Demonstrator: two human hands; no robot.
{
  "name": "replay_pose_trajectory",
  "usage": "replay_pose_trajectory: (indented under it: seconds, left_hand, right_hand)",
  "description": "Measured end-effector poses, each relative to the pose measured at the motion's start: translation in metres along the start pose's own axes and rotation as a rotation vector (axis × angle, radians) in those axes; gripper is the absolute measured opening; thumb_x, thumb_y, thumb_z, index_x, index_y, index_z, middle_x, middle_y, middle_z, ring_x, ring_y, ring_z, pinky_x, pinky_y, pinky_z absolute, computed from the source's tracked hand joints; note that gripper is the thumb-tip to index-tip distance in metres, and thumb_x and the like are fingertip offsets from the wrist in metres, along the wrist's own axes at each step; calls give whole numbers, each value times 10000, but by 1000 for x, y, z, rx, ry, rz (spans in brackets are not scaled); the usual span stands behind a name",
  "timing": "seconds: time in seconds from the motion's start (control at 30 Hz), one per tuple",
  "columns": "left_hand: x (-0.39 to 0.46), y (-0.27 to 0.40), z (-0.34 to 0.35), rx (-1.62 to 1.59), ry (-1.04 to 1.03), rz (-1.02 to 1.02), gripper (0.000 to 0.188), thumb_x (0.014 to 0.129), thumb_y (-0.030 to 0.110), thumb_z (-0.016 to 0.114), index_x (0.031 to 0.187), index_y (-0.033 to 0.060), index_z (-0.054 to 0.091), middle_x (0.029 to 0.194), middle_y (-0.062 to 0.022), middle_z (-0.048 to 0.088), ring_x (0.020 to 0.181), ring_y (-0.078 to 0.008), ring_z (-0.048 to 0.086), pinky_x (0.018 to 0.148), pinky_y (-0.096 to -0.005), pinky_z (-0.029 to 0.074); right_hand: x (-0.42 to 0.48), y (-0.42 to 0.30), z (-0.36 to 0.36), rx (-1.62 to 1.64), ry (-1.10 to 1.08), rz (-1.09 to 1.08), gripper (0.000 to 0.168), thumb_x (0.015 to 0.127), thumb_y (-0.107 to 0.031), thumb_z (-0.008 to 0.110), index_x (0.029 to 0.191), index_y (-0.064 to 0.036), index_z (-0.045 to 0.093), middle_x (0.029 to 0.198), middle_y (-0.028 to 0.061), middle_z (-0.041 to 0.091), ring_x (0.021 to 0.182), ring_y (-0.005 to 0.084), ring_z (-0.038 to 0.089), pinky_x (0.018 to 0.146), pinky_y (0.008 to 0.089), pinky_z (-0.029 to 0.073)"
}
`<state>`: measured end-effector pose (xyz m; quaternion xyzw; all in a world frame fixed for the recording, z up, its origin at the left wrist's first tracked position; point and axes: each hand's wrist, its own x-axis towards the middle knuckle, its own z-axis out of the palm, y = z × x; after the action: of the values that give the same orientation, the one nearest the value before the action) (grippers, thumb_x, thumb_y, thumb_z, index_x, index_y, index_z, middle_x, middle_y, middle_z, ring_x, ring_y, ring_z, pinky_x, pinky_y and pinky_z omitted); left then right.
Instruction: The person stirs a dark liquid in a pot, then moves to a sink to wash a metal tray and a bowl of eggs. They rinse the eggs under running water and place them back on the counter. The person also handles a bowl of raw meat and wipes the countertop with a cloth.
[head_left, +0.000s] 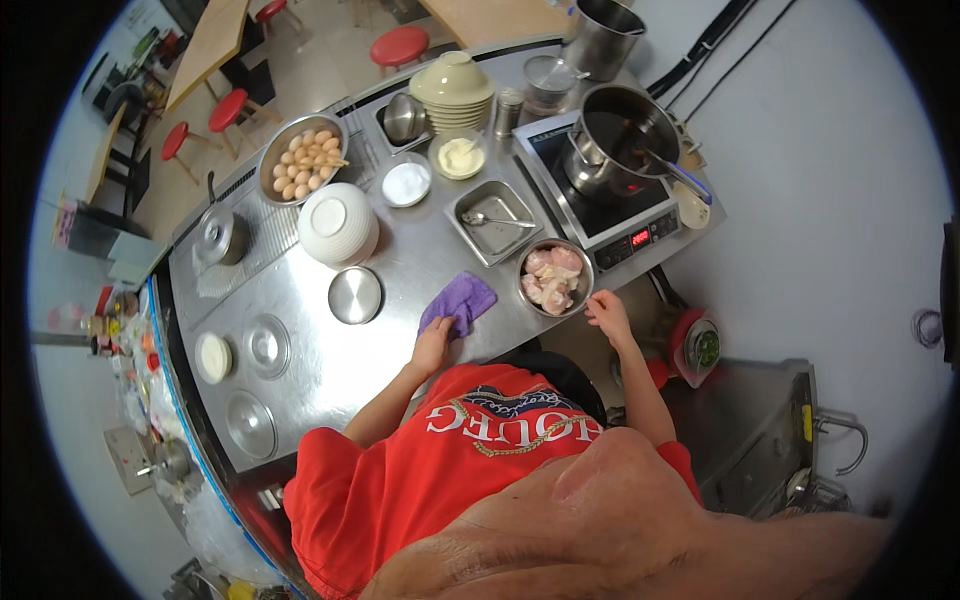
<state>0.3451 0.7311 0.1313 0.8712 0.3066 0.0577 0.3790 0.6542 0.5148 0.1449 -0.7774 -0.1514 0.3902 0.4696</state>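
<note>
My left hand (433, 349) rests at the near edge of the steel worktop, its fingers over the lower end of a crumpled purple cloth (463, 298). To the right stands a round metal bowl (523, 300) with pieces of raw chicken (553, 277) in it. My right hand (609, 315) is at this bowl's right rim, fingertips curled in towards it; whether they grip the rim is not clear. Just behind the bowl, a rectangular steel tray (480, 244) holds a metal spoon (499, 220). A shallow round steel dish (355, 295) sits left of the cloth.
On the right, a pot of dark liquid (626, 127) with a blue-handled utensil (690, 180) stands on an induction cooker (559, 169). Farther back are a bowl of eggs (304, 165), stacked bowls (454, 90) and a white ribbed bowl (339, 225). Glass lids (266, 345) lie left.
</note>
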Motion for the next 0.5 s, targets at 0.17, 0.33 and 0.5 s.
replay_pose_trajectory:
  seconds: [0.17,0.33,0.5]
  left_hand:
    - [13,-17,10,127,-115,44,364,692,-10,484,1032,87,571,953,-165,517,892,-345,530,747,-405,450]
    - [17,9,12,309,-114,-109,358,682,7,503,995,162,584,979,-141,490,929,-336,517,751,-409,461]
    - [19,18,23,335,-52,-211,306,692,18,502,955,157,575,999,-152,481,932,-344,509,749,-415,461]
  right_hand:
    - [-2,-11,-18,-302,124,-345,102,814,-112,566,817,-21,517,667,14,544,568,70,501,497,213,411]
    - [5,-36,-52,-262,239,-466,88,810,-81,563,808,-8,514,621,12,522,540,63,478,486,205,390]
    - [7,-51,-75,-244,245,-483,83,815,-83,559,810,-14,513,618,1,503,536,61,459,488,202,380]
